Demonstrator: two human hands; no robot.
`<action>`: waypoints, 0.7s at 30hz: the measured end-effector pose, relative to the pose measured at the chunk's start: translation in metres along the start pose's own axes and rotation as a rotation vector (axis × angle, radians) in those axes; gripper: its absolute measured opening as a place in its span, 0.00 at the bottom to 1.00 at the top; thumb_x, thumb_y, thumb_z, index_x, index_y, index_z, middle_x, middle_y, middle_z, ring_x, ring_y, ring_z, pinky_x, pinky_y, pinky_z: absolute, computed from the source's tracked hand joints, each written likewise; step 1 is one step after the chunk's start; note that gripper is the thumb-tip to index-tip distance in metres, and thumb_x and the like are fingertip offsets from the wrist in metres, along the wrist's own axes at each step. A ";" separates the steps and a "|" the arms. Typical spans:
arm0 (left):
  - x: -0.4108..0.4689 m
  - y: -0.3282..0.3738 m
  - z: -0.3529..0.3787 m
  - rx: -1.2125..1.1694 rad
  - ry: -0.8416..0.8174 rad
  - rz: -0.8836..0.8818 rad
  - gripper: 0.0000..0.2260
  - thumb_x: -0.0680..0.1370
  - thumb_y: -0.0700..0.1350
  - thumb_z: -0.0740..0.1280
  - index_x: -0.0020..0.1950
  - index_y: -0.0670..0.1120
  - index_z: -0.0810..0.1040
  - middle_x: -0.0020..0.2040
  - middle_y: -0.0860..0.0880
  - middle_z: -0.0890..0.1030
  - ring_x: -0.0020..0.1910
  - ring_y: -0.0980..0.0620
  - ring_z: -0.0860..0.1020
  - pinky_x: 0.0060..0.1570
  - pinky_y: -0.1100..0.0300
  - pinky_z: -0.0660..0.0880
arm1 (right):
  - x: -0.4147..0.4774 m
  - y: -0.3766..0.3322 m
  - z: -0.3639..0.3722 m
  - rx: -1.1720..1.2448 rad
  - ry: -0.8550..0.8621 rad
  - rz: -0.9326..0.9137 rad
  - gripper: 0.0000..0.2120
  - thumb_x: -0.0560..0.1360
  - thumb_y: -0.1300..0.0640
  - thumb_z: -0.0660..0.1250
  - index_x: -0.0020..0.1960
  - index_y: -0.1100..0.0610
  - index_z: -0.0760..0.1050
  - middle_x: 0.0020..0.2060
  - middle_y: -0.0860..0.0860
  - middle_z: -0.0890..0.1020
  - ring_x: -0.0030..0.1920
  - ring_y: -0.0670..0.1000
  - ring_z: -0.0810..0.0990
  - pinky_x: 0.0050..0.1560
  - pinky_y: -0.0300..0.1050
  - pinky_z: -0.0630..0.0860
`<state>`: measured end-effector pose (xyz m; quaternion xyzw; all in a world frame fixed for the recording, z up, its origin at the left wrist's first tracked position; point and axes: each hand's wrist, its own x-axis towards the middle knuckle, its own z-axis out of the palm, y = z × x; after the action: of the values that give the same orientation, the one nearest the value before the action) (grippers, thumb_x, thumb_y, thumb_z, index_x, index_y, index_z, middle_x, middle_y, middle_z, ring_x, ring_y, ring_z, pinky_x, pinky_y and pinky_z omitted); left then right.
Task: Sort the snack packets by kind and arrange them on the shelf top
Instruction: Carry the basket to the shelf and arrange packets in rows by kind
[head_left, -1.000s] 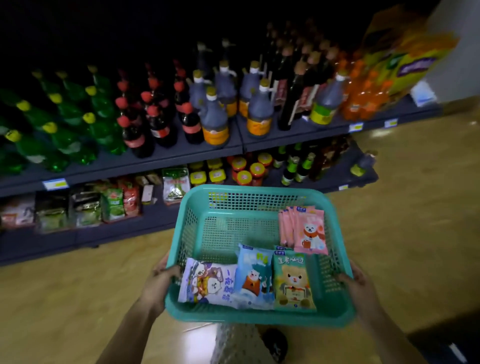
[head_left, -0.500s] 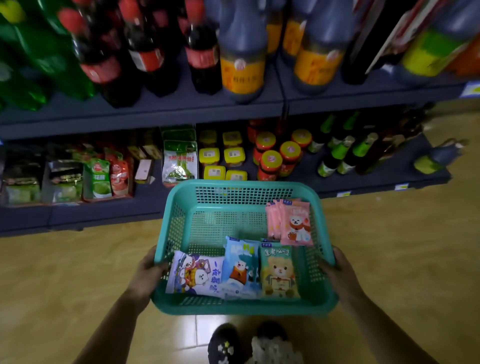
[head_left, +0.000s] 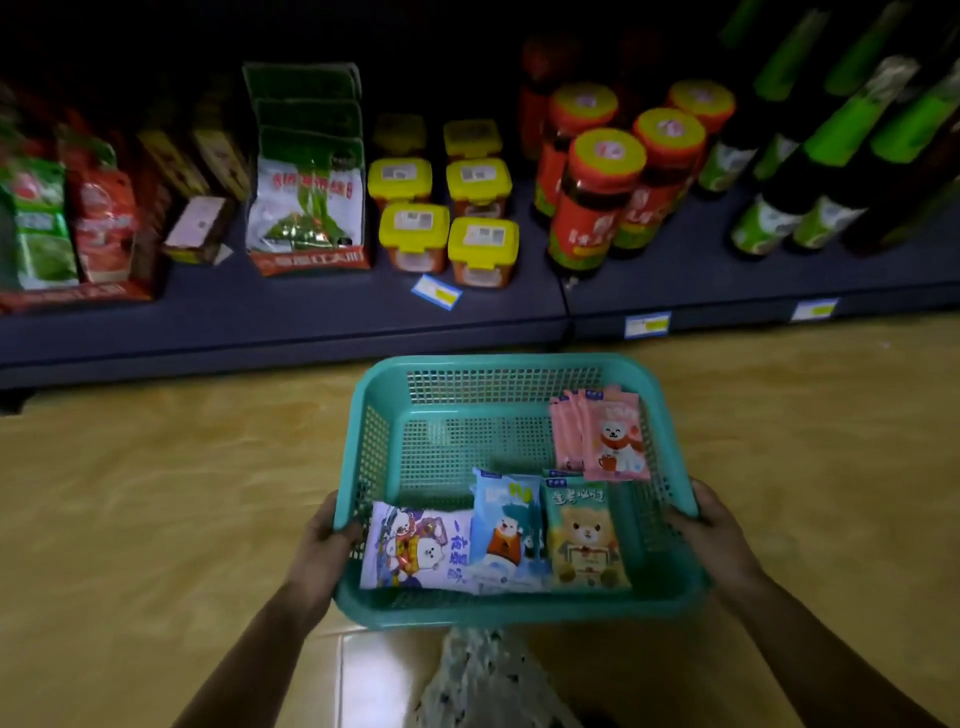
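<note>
One basket (head_left: 511, 370), one purple packet (head_left: 415, 548), six yellow-lidded tubs (head_left: 483, 241).

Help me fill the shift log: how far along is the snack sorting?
Done: nothing shelved; only the pink packets sit grouped, far right in the basket. In hand: the left hand and right hand grip its sides, facing the shelf. Left: the white packet, blue packet, green packet and the pink ones all need placing by kind.
</note>
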<state>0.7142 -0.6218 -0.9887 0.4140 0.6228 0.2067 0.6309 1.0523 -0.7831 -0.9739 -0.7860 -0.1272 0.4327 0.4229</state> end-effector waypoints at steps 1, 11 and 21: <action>0.010 -0.014 0.006 -0.007 0.002 0.000 0.16 0.77 0.28 0.56 0.58 0.42 0.75 0.47 0.43 0.81 0.42 0.45 0.79 0.32 0.61 0.78 | 0.010 0.013 0.002 0.004 0.005 -0.005 0.15 0.76 0.66 0.61 0.62 0.56 0.70 0.52 0.53 0.78 0.53 0.56 0.77 0.46 0.51 0.76; 0.066 -0.074 0.043 -0.062 0.042 0.055 0.17 0.76 0.29 0.56 0.58 0.44 0.74 0.46 0.45 0.81 0.46 0.45 0.78 0.39 0.55 0.76 | 0.082 0.055 0.011 -0.083 0.028 0.013 0.20 0.71 0.53 0.71 0.60 0.57 0.72 0.57 0.60 0.78 0.49 0.58 0.78 0.43 0.50 0.78; 0.060 -0.064 0.040 0.422 0.256 0.776 0.13 0.69 0.40 0.59 0.52 0.50 0.73 0.50 0.52 0.74 0.53 0.54 0.71 0.45 0.57 0.69 | 0.028 0.000 0.115 -0.638 -0.520 -0.695 0.13 0.76 0.60 0.65 0.60 0.51 0.73 0.55 0.45 0.79 0.52 0.35 0.76 0.55 0.28 0.72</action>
<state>0.7439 -0.6227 -1.0802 0.7071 0.5232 0.3458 0.3268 0.9789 -0.7037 -1.0211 -0.6539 -0.6055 0.3874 0.2361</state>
